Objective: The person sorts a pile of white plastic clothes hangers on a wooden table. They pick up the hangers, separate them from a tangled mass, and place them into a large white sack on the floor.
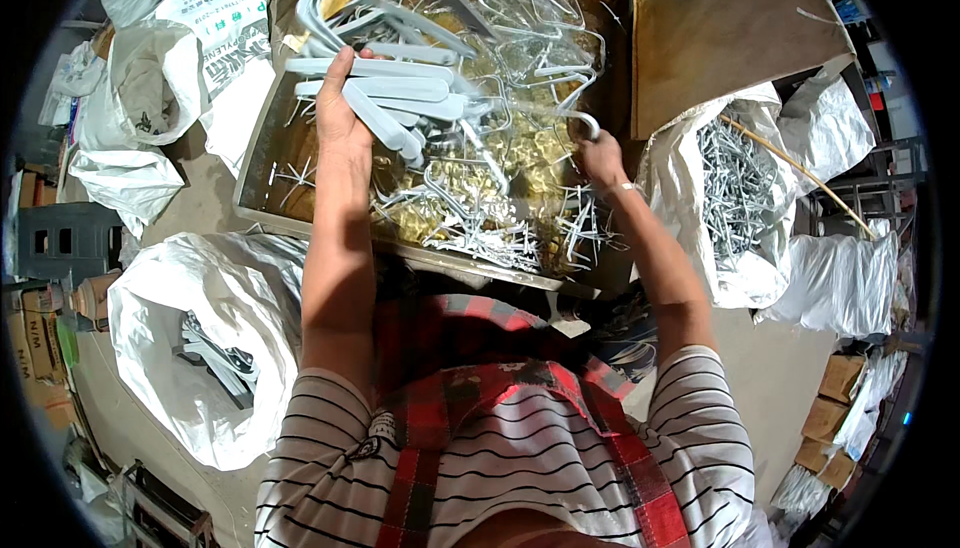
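Observation:
My left hand [345,113] is closed around a bundle of long, flat grey pieces with rounded ends [400,88], fanned out over a large metal bin [262,173]. Larger grey bent frames [320,8] rise just beyond that hand. My right hand [602,160] is closed near the bin's right side on a silvery bent rod [585,123] with a curved end. The rod's other end is blurred where it meets the bundle. Below both hands, the bin holds shiny bent metal pieces [480,233] and wire frames [530,8] over a yellowish, glinting bottom.
A white sack of small metal pieces [740,188] stands right of the bin, with a thin stick across it. A brown board [735,33] leans at the back right. Another white sack [175,278] with grey pieces inside sits at the near left; more sacks [215,28] stand behind it.

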A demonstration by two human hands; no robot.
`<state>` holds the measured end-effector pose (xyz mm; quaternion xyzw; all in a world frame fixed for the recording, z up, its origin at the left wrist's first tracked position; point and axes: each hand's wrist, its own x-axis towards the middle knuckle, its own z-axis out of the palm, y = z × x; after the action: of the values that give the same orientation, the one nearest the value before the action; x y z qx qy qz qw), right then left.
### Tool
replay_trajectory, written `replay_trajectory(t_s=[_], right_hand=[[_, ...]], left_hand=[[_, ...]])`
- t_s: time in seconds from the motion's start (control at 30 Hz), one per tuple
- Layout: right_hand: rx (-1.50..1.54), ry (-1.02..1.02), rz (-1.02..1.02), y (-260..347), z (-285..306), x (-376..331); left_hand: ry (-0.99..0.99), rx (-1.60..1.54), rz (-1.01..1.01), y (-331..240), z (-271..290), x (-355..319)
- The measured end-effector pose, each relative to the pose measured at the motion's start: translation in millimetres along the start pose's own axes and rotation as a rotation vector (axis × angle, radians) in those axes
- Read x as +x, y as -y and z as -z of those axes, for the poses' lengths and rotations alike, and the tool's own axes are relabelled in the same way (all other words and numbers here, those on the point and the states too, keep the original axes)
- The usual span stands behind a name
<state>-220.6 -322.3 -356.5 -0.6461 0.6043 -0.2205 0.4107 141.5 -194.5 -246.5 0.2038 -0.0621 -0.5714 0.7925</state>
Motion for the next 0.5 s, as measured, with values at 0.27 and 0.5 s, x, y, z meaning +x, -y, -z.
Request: replay_trajectory(t_s=[0.27,0.5], right_hand=[[-0.844,-0.04,0.946,142.8,56.3,-36.5],[-0.795,-0.058,1.153,235.6,18.2,-28.4]], left_hand=[[-0.08,0.61,-0.012,27.7,-13.9,-6.1],[0.132,0.668,0.192,51.1,-29.4,-17.8]])
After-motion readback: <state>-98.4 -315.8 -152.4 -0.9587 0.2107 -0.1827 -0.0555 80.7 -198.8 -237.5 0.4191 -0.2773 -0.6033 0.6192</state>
